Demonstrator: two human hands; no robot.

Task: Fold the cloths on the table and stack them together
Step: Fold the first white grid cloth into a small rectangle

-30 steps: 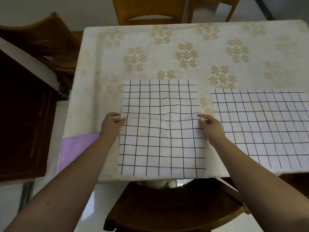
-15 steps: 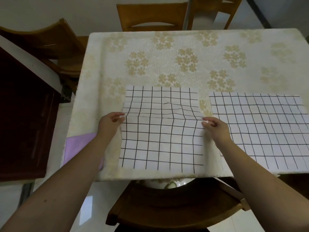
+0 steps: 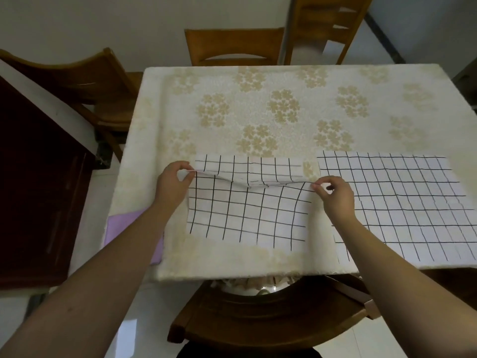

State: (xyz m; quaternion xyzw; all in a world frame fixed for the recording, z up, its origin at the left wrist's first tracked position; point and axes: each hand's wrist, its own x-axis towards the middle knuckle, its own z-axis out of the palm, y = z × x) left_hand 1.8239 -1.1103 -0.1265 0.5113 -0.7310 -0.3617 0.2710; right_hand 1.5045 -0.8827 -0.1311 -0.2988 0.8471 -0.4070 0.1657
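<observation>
A white cloth with a black grid (image 3: 245,213) lies near the table's front edge, lifted along a line across its middle. My left hand (image 3: 173,187) pinches its left edge and my right hand (image 3: 335,195) pinches its right edge, both raised a little off the table. The cloth sags between them, and its far strip (image 3: 247,167) still rests flat. A second grid cloth (image 3: 402,202) lies spread flat to the right, its near part hidden by my right forearm.
The table (image 3: 258,99) wears a cream floral tablecloth. A purple cloth (image 3: 124,223) hangs at the front left edge. Wooden chairs stand at the far side (image 3: 232,45), the left (image 3: 85,81) and just below me (image 3: 258,313). A dark cabinet (image 3: 33,189) stands left.
Both hands have closed on the cloth's side edges at mid-height and lifted them, so the flat cloth now humps and shortens along a fold line. The view has tilted up slightly.
</observation>
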